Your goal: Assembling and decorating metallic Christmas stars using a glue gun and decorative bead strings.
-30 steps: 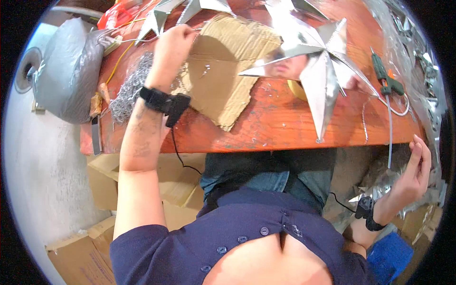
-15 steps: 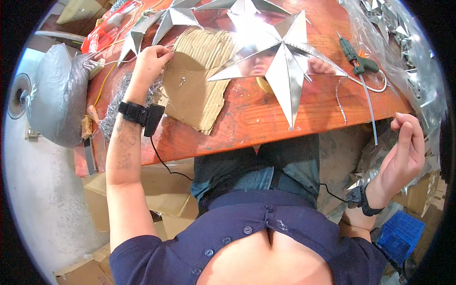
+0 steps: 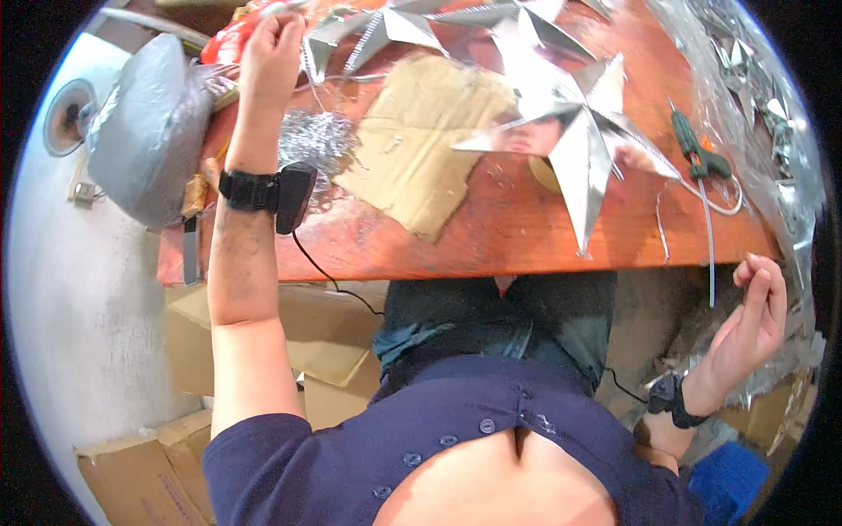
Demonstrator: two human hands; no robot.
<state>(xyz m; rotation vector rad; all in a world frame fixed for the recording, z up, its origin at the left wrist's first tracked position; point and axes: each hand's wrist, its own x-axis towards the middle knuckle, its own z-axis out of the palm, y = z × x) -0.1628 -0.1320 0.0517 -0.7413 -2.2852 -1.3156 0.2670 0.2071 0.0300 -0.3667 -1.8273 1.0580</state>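
My left hand (image 3: pixel 274 48) reached far across the worktop (image 3: pixel 491 237), a slab of glossy reddish-orange wood, and its fingers (image 3: pixel 285 26) were curled in against the tip of a small silver star (image 3: pixel 368 31), a folded foil shape with sharp creased points. Whether they truly pinched the foil or only pressed it, I could not tell. A black watch (image 3: pixel 250 189) with a boxy black unit (image 3: pixel 295 196) sat on that wrist, a thin black cable (image 3: pixel 329 276) trailing off over the worktop edge.

Just beside my forearm lay a crinkled heap of silver tinsel (image 3: pixel 311 140), touching a torn, ragged sheet of brown cardboard (image 3: pixel 421 149), matte and corrugated. On the cardboard's right corner rested the large silver star (image 3: pixel 570 131), mirror-bright, its long tapering points ridged down the middle.

My right hand (image 3: pixel 745 329) hung below the worktop edge, well apart from the stars, palm up, fingers loosely bent and holding nothing. A green-handled glue gun (image 3: pixel 697 153) lay near the right end with a pale cord (image 3: pixel 706 237) hanging down. At the left end bulged a grey, wrinkled plastic-wrapped bundle (image 3: pixel 145 131). Clear crumpled film (image 3: pixel 754 96) lay along the right.
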